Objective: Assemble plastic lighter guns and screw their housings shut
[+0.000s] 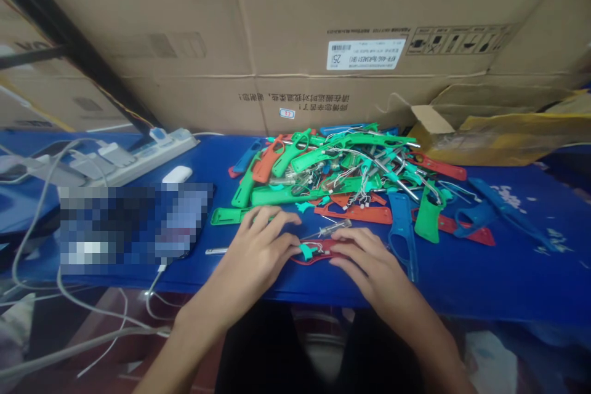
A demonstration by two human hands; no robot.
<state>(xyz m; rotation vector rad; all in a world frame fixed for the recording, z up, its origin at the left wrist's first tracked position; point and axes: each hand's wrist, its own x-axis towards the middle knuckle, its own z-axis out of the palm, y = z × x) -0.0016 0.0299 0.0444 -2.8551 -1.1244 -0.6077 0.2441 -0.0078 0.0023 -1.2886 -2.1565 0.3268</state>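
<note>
Faced, in the head view, a brown carton (207, 31) behind a blue table (462, 286). Had a red casing (319, 258) near the table's front edge, between both hands, with a teal piece (307, 252) and white wires in it. Had the left hand (264, 240) half-curled, fingertips at the casing's left end; had the right hand (367, 253) similarly bent, fingertips at its right end. Could not tell firm grip from light touch. Saw a metal part (335, 228) and a heap of casings (300, 194) beyond.
</note>
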